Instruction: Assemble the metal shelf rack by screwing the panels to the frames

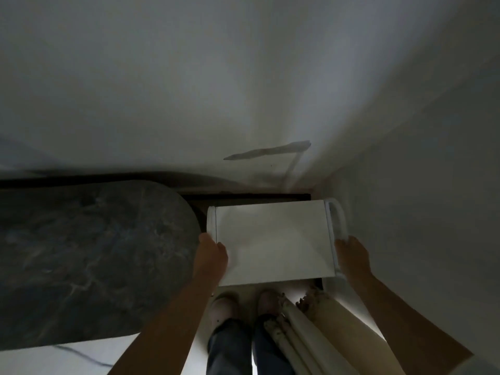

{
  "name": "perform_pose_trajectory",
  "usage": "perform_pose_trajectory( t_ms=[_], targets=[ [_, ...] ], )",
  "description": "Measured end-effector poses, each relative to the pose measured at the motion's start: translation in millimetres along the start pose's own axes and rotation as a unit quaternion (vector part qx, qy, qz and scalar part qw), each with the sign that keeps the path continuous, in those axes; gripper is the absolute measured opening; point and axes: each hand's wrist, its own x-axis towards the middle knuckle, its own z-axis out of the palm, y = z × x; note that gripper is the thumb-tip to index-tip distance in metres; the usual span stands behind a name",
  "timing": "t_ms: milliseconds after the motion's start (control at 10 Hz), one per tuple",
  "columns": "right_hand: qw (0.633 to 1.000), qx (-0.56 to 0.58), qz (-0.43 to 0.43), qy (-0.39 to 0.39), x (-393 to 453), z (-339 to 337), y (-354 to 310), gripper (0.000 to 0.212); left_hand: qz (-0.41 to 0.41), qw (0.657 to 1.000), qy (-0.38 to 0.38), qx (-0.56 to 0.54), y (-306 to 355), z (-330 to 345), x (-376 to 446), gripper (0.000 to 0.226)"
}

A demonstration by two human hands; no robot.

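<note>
The white shelf rack (273,239) stands in the far right corner of the room, between a dark marbled oval table (89,261) on the left and the white wall (419,185) on the right. Its flat top panel (270,234) faces up, with a rounded white frame (336,220) at each end. The left hand (211,255) grips the rack's left edge, thumb lying on the panel. The right hand (351,259) grasps the near end of the right frame, fingers curled around it. Below, the person's two shoes (243,304) stand on the pale floor (67,358), just near of the rack. A bundle of white tubes (292,339) and a beige fringed cloth (338,320) lie beside the right foot.
</note>
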Motion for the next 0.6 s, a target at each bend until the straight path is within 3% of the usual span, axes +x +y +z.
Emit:
perform_pose_trajectory(
  t_ms=[200,300,400,500,600],
  targets=[
    [0.999,-0.008,-0.021,-0.023,0,-2,-2,0.012,0.051,0.998,0.038,-0.009,-13,11,6,0.057],
    [0.999,-0.006,-0.014,-0.045,-5,-2,-4,0.009,0.124,0.991,0.056,0.008,-25,16,4,0.063],
    [0.998,-0.029,-0.033,-0.052,-5,-6,1,0.008,0.169,0.983,0.051,0.051,-35,19,7,0.062],
    [0.995,-0.062,-0.053,-0.055,-7,-12,2,0.012,0.221,0.963,0.099,0.118,-37,18,6,0.061],
    [0.991,-0.096,-0.091,-0.014,-7,-22,-4,0.031,0.206,0.952,0.09,0.21,-40,28,11,0.077]
  ],
)
